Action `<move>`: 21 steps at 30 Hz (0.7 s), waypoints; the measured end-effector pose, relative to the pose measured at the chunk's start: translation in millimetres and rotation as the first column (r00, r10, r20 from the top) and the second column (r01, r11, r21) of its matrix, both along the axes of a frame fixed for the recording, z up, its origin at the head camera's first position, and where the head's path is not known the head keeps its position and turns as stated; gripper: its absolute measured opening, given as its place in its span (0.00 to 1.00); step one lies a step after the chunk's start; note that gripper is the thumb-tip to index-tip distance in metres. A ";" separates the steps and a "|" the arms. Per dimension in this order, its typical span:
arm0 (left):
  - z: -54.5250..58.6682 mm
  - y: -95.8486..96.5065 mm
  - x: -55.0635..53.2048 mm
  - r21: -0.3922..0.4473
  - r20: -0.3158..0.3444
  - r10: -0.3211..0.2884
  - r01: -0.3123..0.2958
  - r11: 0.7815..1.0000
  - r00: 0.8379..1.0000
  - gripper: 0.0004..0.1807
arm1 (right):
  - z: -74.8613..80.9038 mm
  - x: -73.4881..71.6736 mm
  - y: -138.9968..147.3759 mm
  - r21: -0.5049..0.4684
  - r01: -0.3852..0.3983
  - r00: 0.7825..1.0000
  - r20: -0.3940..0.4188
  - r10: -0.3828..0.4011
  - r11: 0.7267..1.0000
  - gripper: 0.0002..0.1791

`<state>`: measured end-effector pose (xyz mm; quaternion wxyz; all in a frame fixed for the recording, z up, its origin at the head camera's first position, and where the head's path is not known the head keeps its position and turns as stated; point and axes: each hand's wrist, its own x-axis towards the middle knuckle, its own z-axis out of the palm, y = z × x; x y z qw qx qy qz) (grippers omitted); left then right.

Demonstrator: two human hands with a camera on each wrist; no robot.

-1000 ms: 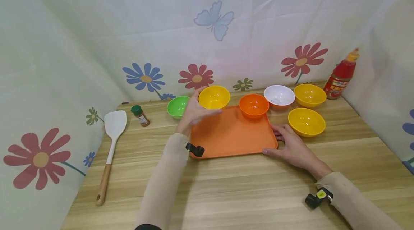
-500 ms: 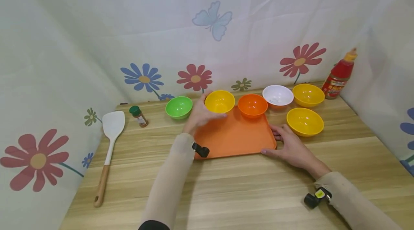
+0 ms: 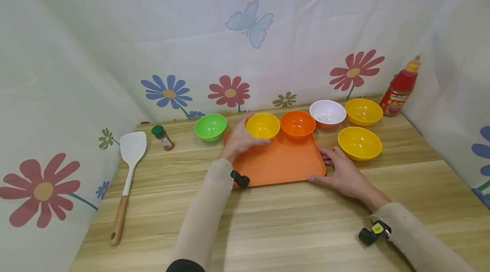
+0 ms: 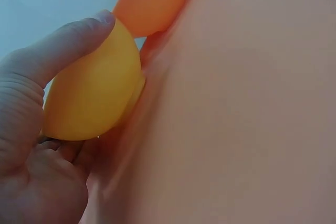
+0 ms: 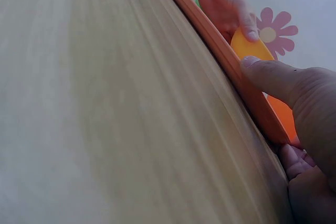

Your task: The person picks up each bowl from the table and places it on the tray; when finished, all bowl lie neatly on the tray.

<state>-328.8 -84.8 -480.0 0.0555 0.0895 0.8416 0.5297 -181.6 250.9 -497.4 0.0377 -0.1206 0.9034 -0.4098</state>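
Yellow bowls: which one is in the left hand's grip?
The leftmost yellow bowl, beside the orange bowl; the other two stand farther right, unheld.

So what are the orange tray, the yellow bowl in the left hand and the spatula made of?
The orange tray looks like matte plastic: even color, no sharp glints. The yellow bowl seems plastic too, glossy inside where light glints. The spatula has a smooth, uniformly white head, perhaps silicone or plastic, and a brown handle that looks like wood from its color.

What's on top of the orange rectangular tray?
At its back, the tray bears an orange round bowl; the left hand holds a yellow round bowl beside that. Whatever lies beneath both bowls is hidden.
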 end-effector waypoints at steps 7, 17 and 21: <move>-0.6 0.6 2.1 -0.002 0.004 -0.001 0.001 1.000 1.000 0.68 | -1.6 -0.9 2.4 0.000 -0.004 1.000 -0.020 0.004 1.000 0.61; -0.6 0.6 4.9 -0.035 -0.003 -0.007 0.007 0.999 1.000 0.70 | -0.3 1.0 1.2 -0.005 -0.007 1.000 -0.001 0.007 1.000 0.60; 1.5 -0.3 4.4 -0.032 -0.012 -0.017 0.016 0.999 1.000 0.71 | 0.1 0.8 1.3 -0.005 -0.008 1.000 -0.001 0.008 1.000 0.60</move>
